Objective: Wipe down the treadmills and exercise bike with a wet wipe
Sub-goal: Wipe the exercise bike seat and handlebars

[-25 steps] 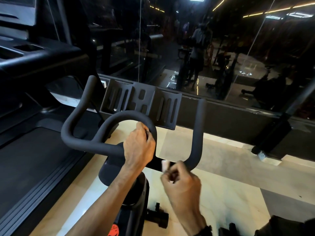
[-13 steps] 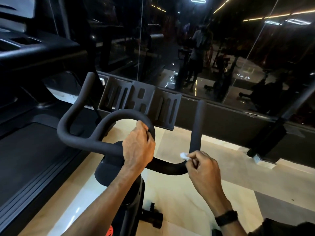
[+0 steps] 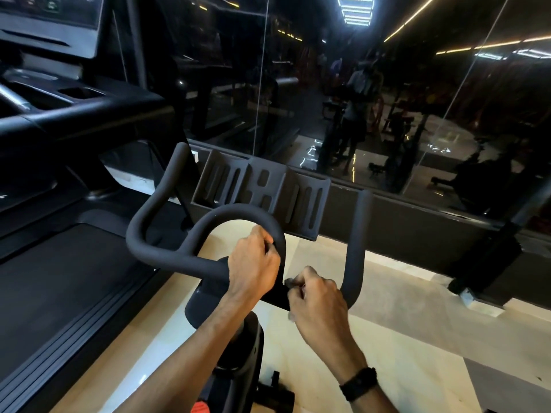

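Bike handlebar (image 3: 167, 251): L hand (image 3: 253, 269) grips centre loop, R hand (image 3: 316, 302) clenched on bar (wipe barely visible).

Both hands (image 3: 253, 271) (image 3: 317, 302) on black exercise-bike handlebar (image 3: 167, 254), treadmill (image 3: 53, 287) beside.

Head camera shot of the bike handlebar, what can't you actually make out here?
- Wet wipe: only a small dark scrap shows at the right hand; curled fingers hide the rest.
- Left hand fingertips: wrapped behind the handlebar loop.
- Exercise bike seat, pedals and base: cut off by the bottom edge.
- Treadmill console: cut by the top-left corner, markings too small.
- Reflections in the glass wall: too dark and blurred.
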